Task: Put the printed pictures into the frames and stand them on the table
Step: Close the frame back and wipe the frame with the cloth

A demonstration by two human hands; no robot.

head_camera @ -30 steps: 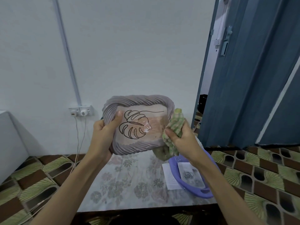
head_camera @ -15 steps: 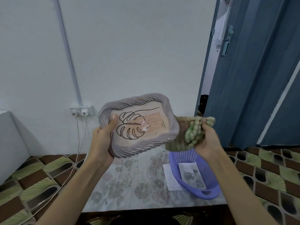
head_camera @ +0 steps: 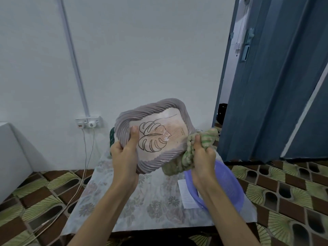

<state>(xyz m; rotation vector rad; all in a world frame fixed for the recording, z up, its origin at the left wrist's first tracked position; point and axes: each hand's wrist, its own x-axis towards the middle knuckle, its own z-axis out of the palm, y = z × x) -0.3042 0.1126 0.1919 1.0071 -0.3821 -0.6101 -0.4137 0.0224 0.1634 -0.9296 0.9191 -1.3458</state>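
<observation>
Kid: Hands first? My left hand [head_camera: 124, 157] grips the ribbed frame [head_camera: 152, 137] up over the table [head_camera: 127, 206].

Friend: Your right hand [head_camera: 202, 155] squeezes the green cloth [head_camera: 179, 162]. Wipe softly, hold steady. More pictures wait in the purple basin [head_camera: 229, 185].

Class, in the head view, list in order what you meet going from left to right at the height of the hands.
Wall socket → left hand → picture frame → green cloth → right hand → blue folding door.

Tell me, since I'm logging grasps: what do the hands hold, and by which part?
Left hand grips the picture frame by its left rim, thumb on the front. Right hand clutches a bunched green cloth by its middle.
</observation>
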